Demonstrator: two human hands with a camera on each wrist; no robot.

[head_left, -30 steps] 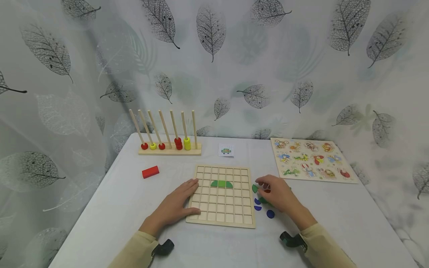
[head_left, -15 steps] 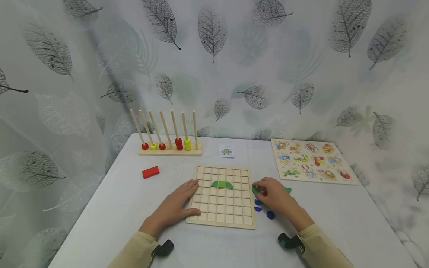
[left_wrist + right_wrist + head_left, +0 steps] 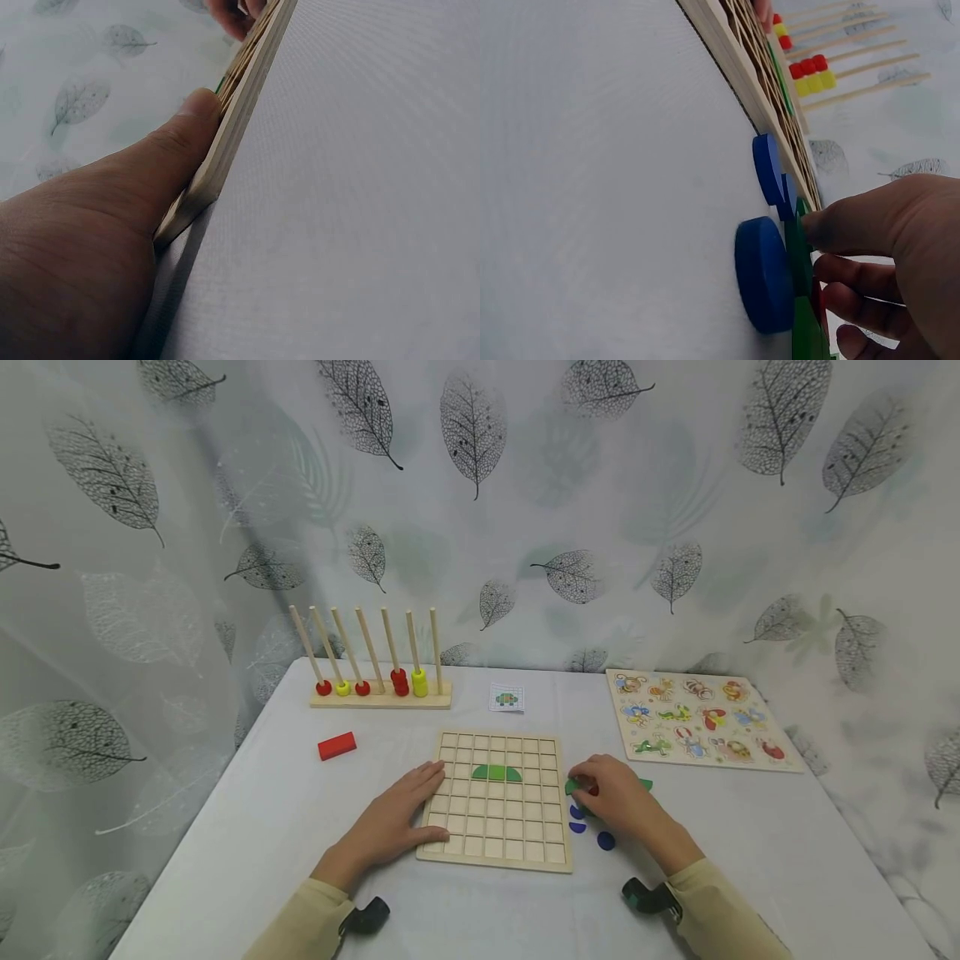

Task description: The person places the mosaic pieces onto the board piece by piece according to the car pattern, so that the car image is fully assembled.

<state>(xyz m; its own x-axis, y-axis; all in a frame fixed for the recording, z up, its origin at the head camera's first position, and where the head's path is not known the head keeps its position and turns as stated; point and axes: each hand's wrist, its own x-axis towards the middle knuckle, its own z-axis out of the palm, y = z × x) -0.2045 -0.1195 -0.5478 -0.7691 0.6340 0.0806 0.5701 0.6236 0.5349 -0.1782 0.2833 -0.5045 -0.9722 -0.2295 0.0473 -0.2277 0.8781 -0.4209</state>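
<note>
A square wooden grid board [image 3: 495, 852] lies on the table, with a short row of green pieces [image 3: 497, 772] set in its upper cells: a square between two rounded ends. My left hand [image 3: 393, 814] rests along the board's left edge, fingers extended. In the left wrist view its thumb [image 3: 191, 120] lies against the board's edge. Just right of the board, my right hand [image 3: 618, 793] bends its fingers over loose pieces and pinches a green rounded piece [image 3: 572, 787] between thumb and fingertips. Blue half-rounds [image 3: 577, 827] and a blue disc [image 3: 606, 841] lie below it. The palm hides other pieces.
Behind the board stand a peg abacus [image 3: 381, 700] with red and yellow beads and a small pattern card [image 3: 507, 697]. A red block [image 3: 337, 746] lies at left. An insect picture puzzle [image 3: 705, 718] lies at the back right.
My right hand has shifted slightly left, and its fingertips have closed in on the green piece, which looks turned. My left hand and the board stay put.
</note>
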